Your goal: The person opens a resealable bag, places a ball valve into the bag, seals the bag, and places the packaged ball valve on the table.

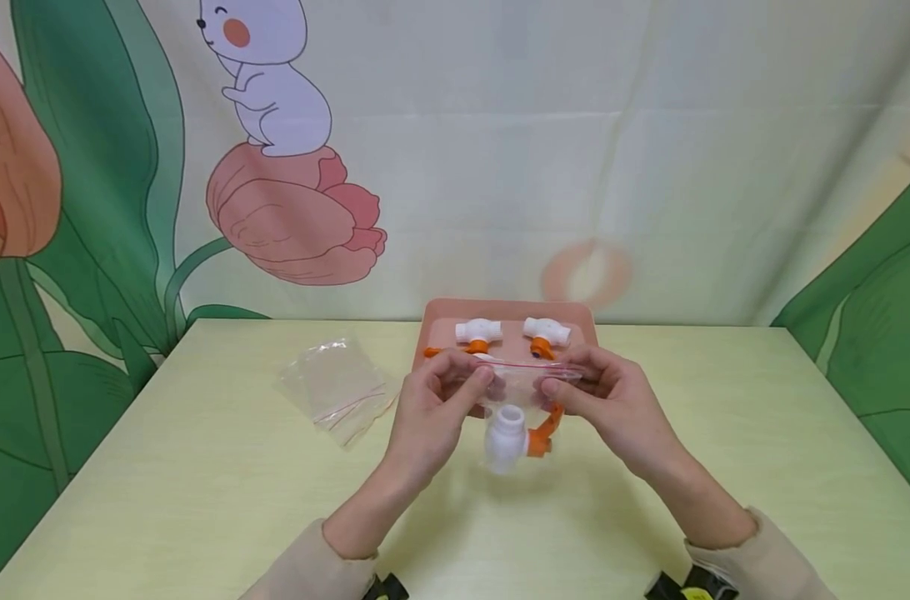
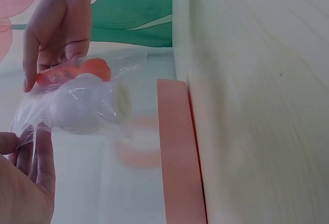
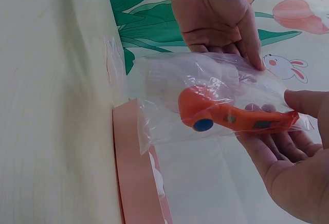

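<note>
A clear zip bag (image 1: 521, 395) with a red seal line hangs between both hands above the table. Inside it sits a white ball valve (image 1: 506, 437), its orange handle (image 3: 247, 118) turned toward the right side. My left hand (image 1: 428, 417) pinches the bag's upper left edge between thumb and fingers. On the other side, my right hand (image 1: 623, 408) pinches the upper right edge the same way. The left wrist view shows the valve's round open end (image 2: 122, 103) pointing down inside the plastic.
Behind the hands stands a pink tray (image 1: 584, 321). It holds a white valve (image 1: 479, 331), another valve (image 1: 547, 331), and an orange handle (image 1: 436, 352) partly hidden by the left hand. Flat clear bags (image 1: 338, 387) lie on the table (image 1: 200, 467) at left. A printed curtain (image 1: 462, 167) hangs behind.
</note>
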`<state>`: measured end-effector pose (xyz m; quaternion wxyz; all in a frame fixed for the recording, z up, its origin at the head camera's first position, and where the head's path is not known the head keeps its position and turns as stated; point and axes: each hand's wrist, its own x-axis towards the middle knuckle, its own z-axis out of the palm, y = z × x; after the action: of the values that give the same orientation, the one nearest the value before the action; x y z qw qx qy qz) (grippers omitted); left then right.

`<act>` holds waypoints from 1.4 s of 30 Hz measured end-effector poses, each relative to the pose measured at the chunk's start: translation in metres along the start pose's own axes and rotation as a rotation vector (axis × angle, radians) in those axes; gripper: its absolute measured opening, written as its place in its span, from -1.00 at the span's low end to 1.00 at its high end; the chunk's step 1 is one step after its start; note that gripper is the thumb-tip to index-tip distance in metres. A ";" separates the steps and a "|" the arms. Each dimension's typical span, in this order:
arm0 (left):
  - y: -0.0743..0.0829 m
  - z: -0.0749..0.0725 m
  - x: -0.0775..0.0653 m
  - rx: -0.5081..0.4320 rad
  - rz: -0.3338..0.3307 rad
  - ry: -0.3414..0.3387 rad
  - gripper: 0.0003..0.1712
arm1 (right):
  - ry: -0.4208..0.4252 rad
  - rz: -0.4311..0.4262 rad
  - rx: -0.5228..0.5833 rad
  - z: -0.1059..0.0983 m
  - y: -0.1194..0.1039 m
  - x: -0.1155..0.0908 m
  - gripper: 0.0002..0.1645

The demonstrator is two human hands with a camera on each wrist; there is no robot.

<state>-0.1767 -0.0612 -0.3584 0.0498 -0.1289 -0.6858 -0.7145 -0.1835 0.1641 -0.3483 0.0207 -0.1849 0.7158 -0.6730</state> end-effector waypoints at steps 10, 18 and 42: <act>0.004 -0.001 0.001 -0.015 0.021 0.043 -0.89 | 0.018 -0.012 0.063 -0.001 0.001 0.000 -0.75; 0.004 -0.001 0.003 -0.021 0.019 0.062 -0.89 | 0.092 -0.008 0.110 0.002 0.001 0.002 -0.87; 0.002 0.000 0.010 0.017 -0.009 0.013 -0.88 | 0.138 -0.069 0.120 0.005 0.003 0.002 -0.84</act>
<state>-0.1861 -0.0603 -0.3536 0.0522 -0.1207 -0.6920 -0.7098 -0.1846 0.1591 -0.3512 -0.0406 -0.1611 0.6672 -0.7261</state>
